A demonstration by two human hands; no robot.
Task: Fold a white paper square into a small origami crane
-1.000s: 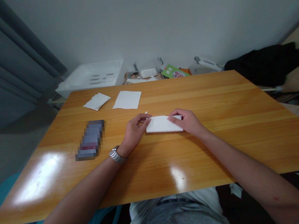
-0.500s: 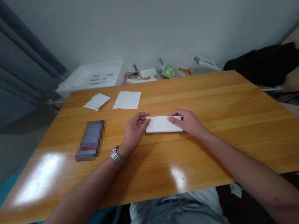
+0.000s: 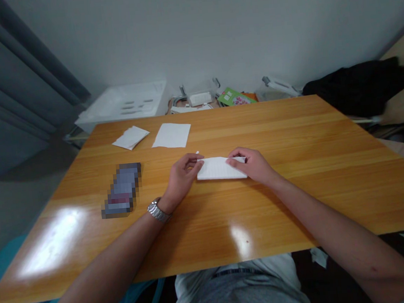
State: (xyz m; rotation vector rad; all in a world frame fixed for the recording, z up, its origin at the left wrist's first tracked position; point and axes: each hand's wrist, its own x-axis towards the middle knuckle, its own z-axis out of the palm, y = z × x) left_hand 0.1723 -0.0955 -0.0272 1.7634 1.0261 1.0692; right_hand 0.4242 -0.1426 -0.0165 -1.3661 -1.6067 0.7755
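Note:
A folded sheet of white lined paper (image 3: 216,169) is held between my two hands, low over the middle of the wooden table. My left hand (image 3: 183,174), with a metal watch (image 3: 158,210) on its wrist, pinches the paper's left end between thumb and fingers. At the right end, my right hand (image 3: 250,164) grips it with the thumb on top and the fingers behind. A tiny white bit shows by the left fingertips. Some of the fingers are hidden behind the paper.
On the table (image 3: 311,171), a phone-like object (image 3: 123,190), blurred out, lies at left. Farther back are a white sheet (image 3: 172,135) and some folded papers (image 3: 131,137). Beyond the far edge stand a white foam tray (image 3: 124,101) and a green booklet (image 3: 234,96).
Almost nothing differs. The fingers of my left hand have come down slightly toward the paper's upper left corner; my right hand keeps its place.

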